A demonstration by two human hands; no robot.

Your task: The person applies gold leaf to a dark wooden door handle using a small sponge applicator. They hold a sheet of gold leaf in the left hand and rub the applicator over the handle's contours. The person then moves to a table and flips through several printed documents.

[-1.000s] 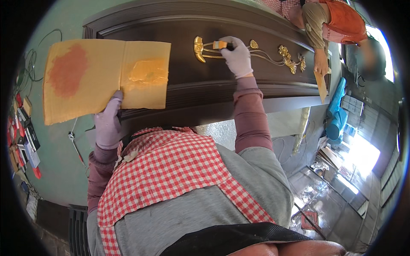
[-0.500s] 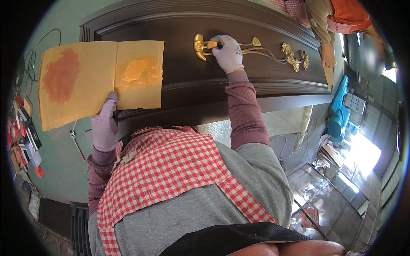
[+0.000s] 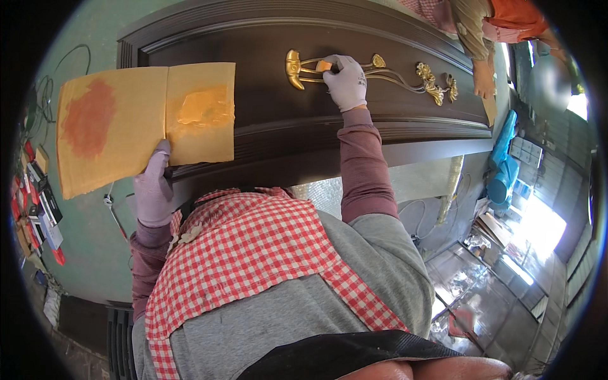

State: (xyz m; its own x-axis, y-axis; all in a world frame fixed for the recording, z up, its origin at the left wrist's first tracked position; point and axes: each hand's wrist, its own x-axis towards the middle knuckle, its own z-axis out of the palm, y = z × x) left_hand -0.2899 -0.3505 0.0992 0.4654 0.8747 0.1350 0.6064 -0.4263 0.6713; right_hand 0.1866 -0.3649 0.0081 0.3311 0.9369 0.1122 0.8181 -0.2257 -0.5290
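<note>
My left hand (image 3: 154,187), in a pale glove, grips the lower edge of a folded cardboard sheet (image 3: 142,139). A reddish-brown smear covers its left part, and a thick orange-yellow smear (image 3: 206,109) lies on its right. My right hand (image 3: 347,82), also gloved, is closed on a small orange piece (image 3: 323,66), perhaps a sponge; its kind is unclear. It is at the thin stems of a gold flower ornament, just right of the gold end piece (image 3: 294,69). Gold flowers (image 3: 430,82) sit farther right on the dark brown panel (image 3: 253,47).
At the far right, another person's bare hand (image 3: 485,79) is at the panel's end, by a tan piece (image 3: 489,109). A blue wrapped object (image 3: 502,174) stands beyond. Boxes and red items (image 3: 43,209) lie at the left, near a dark cable (image 3: 45,101).
My right hand has moved slightly right and down along the stems, away from the gold end piece, with the orange piece. The cardboard in my left hand has shifted a little left.
</note>
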